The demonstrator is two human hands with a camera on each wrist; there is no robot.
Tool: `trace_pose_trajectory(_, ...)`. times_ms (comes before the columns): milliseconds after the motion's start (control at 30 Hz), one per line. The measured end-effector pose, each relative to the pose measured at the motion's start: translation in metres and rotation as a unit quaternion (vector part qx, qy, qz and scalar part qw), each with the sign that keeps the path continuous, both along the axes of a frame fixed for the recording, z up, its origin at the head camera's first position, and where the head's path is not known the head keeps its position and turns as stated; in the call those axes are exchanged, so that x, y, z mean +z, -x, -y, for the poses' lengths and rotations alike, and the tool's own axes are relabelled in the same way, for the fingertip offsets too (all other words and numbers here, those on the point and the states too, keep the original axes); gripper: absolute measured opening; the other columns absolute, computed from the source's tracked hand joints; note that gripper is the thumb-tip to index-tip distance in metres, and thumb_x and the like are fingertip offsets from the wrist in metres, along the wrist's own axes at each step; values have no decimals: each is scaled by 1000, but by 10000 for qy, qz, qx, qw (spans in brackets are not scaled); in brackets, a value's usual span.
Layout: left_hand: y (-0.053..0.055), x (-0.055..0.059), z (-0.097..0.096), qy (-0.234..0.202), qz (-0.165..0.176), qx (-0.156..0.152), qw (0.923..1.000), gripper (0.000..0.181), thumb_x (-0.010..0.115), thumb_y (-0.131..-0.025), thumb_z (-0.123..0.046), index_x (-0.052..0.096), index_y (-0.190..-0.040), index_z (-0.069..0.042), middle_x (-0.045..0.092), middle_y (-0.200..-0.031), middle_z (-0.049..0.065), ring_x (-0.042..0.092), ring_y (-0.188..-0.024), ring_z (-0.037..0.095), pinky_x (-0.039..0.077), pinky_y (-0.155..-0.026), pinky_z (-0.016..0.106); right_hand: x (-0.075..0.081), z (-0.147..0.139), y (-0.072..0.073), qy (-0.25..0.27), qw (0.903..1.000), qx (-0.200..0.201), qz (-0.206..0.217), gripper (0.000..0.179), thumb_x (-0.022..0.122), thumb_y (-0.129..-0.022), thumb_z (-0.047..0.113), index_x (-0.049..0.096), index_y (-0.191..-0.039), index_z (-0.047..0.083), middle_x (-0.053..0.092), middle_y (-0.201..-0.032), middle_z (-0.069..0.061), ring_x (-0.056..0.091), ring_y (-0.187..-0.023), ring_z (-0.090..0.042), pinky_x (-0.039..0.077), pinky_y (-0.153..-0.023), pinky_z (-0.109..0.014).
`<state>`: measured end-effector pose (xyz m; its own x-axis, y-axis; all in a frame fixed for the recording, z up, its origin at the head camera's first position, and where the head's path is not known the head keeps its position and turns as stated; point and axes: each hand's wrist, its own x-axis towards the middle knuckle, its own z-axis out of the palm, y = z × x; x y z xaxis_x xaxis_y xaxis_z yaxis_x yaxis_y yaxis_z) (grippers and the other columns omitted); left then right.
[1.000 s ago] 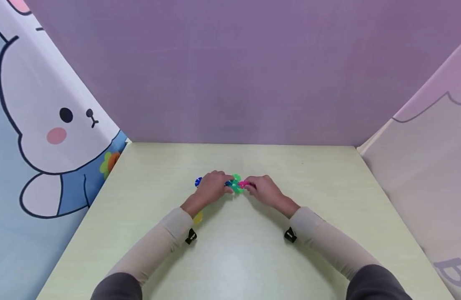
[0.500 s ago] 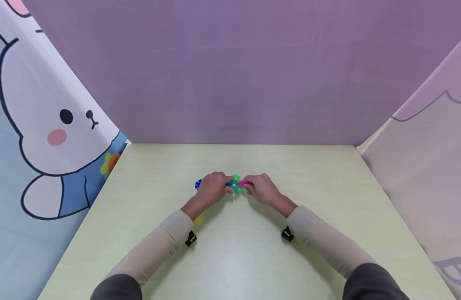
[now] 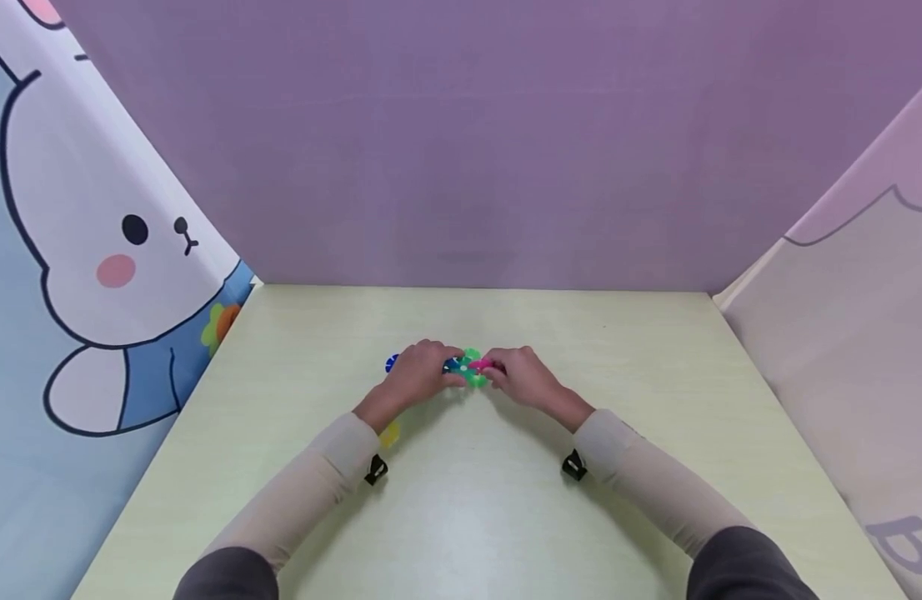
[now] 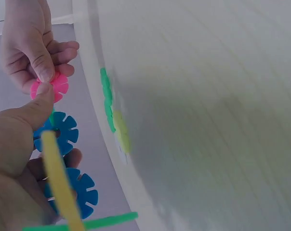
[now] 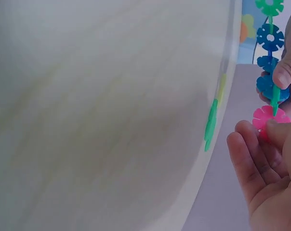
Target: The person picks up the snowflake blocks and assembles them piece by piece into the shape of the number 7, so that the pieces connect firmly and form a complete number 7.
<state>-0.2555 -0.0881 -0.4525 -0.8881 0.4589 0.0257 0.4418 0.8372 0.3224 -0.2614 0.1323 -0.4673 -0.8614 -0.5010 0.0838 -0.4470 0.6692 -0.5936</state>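
My left hand [image 3: 418, 372] grips a chain of interlocked snowflake discs, thumb on one side and fingers on the other. Blue snowflake discs [image 4: 67, 131] show within its grasp, and a yellow disc [image 4: 59, 175] and a green disc [image 4: 112, 220] stand edge-on nearer the left wrist camera. My right hand [image 3: 527, 375] pinches a pink snowflake disc [image 5: 264, 116] between thumb and index finger, its other fingers loosely bent. In the right wrist view the pink disc meets the edge of a green disc [image 5: 275, 94] at the chain's end, just past my left thumb.
Under the hands, green discs [image 4: 107, 98] and a yellow disc [image 4: 121, 131] lie on the pale tabletop [image 3: 476, 500]. A purple partition [image 3: 476, 167] rises behind the table. Printed panels flank it, with a cartoon rabbit [image 3: 93, 233] on the left one.
My left hand and its chain have shifted slightly left. My right hand has also edged left with the pink disc, staying at the chain's end.
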Motion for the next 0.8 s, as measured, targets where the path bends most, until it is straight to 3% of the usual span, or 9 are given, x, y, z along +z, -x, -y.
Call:
trace_pose_trajectory(200, 0, 6, 2, 134, -189, -144, 9996, 51, 79, -88, -42, 71, -130, -15, 76, -114, 5, 68, -98, 24, 58, -88, 39, 4, 0, 2, -128, 9999, 55, 30, 13, 69, -98, 19, 74, -104, 9, 71, -78, 2, 58, -63, -6, 47, -55, -19)
trace_pose_trajectory(433, 0, 11, 8, 165, -106, -89, 9998, 49, 78, -90, -40, 70, -131, -15, 76, -115, 6, 67, -101, 24, 58, -90, 40, 7, 1, 5, -198, 9997, 52, 156, 14, 69, -98, 16, 74, -108, 8, 75, -91, -4, 62, -73, -8, 53, -64, -20)
trace_pose_trajectory(800, -2, 5, 18, 305, 73, 112, 9994, 50, 77, -90, -42, 69, -133, -16, 75, -117, 6, 67, -103, 24, 57, -94, 41, 3, 2, 10, -512, 9986, 65, 90, 19, 69, -97, 14, 71, -112, 3, 76, -97, -8, 71, -88, -17, 60, -79, -30)
